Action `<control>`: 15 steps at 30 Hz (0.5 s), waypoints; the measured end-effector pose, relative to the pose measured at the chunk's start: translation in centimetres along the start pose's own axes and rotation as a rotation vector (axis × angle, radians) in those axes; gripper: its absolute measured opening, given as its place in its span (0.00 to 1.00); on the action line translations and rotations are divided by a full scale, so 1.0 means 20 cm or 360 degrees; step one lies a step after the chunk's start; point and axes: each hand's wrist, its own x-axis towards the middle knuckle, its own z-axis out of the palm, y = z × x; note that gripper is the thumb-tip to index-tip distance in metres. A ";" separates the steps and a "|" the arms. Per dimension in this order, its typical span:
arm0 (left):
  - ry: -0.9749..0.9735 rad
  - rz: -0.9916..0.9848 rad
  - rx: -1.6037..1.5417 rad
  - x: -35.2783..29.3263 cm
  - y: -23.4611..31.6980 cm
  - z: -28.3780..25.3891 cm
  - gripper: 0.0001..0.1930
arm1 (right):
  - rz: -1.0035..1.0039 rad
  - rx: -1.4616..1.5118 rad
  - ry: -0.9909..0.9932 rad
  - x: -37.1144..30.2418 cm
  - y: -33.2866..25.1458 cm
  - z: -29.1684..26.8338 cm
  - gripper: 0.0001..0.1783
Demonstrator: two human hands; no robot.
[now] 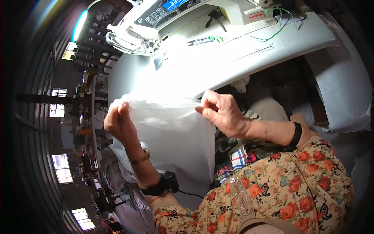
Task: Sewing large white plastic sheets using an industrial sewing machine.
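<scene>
A thin white cloth (pixel 171 136) is stretched between my two hands at the near edge of the sewing table, its lower part hanging down over my lap. My left hand (pixel 122 121) pinches its upper left corner between thumb and fingers. At the upper right corner, my right hand (pixel 226 113) grips the cloth's edge with thumb and forefinger. The sewing machine's needle area (pixel 157 54) lies beyond the cloth, brightly lit and apart from both hands.
A white sewing machine (pixel 241 19) with a keypad spans the far side of the table (pixel 249 58). Small thread snips (pixel 200 41) and green thread (pixel 272 37) lie by it. A lit lamp (pixel 80 25) stands at far left. Grey-white material (pixel 343 89) hangs at right.
</scene>
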 end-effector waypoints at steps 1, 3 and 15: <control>0.0087 0.0116 -0.0055 0.00 0.06 0.00 0.12 | 0.0050 -0.0074 -0.0043 0.02 0.01 -0.02 0.10; 0.0092 0.0186 -0.0043 -0.02 0.12 -0.01 0.12 | 0.0071 -0.0050 -0.0042 0.05 0.05 -0.02 0.09; -0.0038 0.0431 -0.0014 -0.01 0.29 -0.17 0.13 | 0.0417 0.0047 -0.0556 0.08 -0.01 -0.07 0.15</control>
